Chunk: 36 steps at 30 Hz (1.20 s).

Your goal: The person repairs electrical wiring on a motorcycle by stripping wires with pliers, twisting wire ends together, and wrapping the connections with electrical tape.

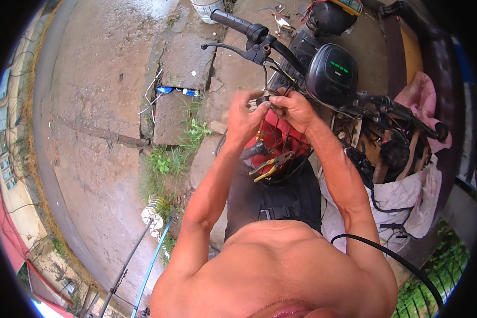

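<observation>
In front of the handlebar [289,55], my left hand [244,114] pinches a small dark round piece [263,99]. Close against it, my right hand [297,110] has its fingertips pressed together, and whatever they hold is too small to make out. Thin cables run from the brake lever [225,49] side down to my fingers. Just right of the hands is a black display [331,75] with green lights. Below them, a red body panel [289,135] carries loose dark wires. Pliers with yellow handles [272,166] lie near my lap.
A pink cloth [423,100] and a pale quilted cover [408,199] hang at the right beside a black cable [403,252]. A white bucket [206,9] stands at the far edge. Weeds [167,161] grow between concrete slabs at the left. A multimeter [347,5] is at the top.
</observation>
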Motion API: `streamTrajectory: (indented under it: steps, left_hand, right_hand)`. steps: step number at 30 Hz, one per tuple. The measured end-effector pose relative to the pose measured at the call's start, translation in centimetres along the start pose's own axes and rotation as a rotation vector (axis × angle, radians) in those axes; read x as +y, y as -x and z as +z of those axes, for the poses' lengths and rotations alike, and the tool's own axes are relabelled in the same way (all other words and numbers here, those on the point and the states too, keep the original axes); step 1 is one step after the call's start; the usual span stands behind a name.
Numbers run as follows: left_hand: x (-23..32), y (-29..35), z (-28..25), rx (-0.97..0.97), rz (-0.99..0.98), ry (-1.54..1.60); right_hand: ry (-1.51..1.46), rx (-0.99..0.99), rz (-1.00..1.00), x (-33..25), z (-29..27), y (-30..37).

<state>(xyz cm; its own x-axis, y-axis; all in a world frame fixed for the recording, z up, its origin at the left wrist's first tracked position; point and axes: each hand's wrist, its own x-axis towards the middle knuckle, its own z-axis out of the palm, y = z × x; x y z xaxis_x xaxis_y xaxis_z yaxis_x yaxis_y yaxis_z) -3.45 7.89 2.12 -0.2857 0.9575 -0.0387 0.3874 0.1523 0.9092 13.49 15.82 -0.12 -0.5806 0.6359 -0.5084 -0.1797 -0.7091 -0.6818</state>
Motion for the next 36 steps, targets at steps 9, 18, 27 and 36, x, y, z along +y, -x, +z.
streamTrajectory:
  steps: [9, 18, 27, 36]
  left_hand:
    - [-1.5, 0.3, -0.2, -0.136, -0.114, 0.187]
    - [-0.4, 0.6, -0.9, -0.086, -0.018, -0.047]
    - [-0.4, 0.7, -0.6, -0.064, 0.011, -0.08]
    - [-1.7, -0.9, 0.5, -0.035, -0.144, 0.34]
  right_hand:
    - [0.288, 0.112, -0.087, -1.0, 1.4, 0.9]
    - [0.39, 0.164, -0.069, -0.7, 0.6, 0.4]
    - [0.175, 0.034, -0.035, -0.5, 0.8, 0.2]
    - [0.044, 0.042, 0.007, 0.5, 0.6, -0.4]
